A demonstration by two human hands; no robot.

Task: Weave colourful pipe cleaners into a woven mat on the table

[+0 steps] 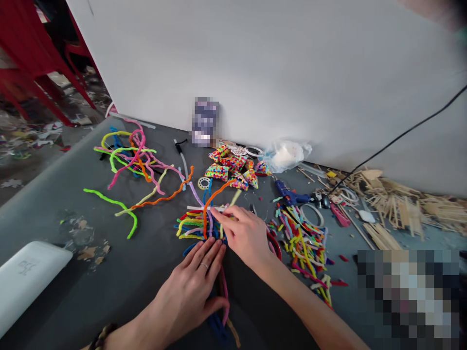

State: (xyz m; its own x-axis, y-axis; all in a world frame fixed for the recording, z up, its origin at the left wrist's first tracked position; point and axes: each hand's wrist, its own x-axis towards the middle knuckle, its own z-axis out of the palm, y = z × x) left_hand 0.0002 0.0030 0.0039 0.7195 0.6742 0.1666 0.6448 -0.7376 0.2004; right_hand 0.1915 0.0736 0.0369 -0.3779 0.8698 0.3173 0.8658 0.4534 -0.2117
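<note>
My left hand (199, 277) lies flat over the lower part of a woven bundle of coloured fuzzy stems (191, 226), its fingers stretched out side by side. My right hand (246, 233) rests at the bundle's right side, with its index finger extended to the upright lilac and orange stems (208, 214). Whether its other fingers hold a stem is hidden. Across the top of the bundle runs a thin white stick (195, 208). Pink, blue and brown stem ends (225, 291) come out below, near my left thumb.
Loose long stems (134, 160) lie at the left, above a white device (32, 277). Behind my hands are multicoloured woven pieces (235, 165) and a plastic bag (286, 155). A blue glue gun (292, 193), cut stems (306, 243) and wooden sticks (394, 199) lie right.
</note>
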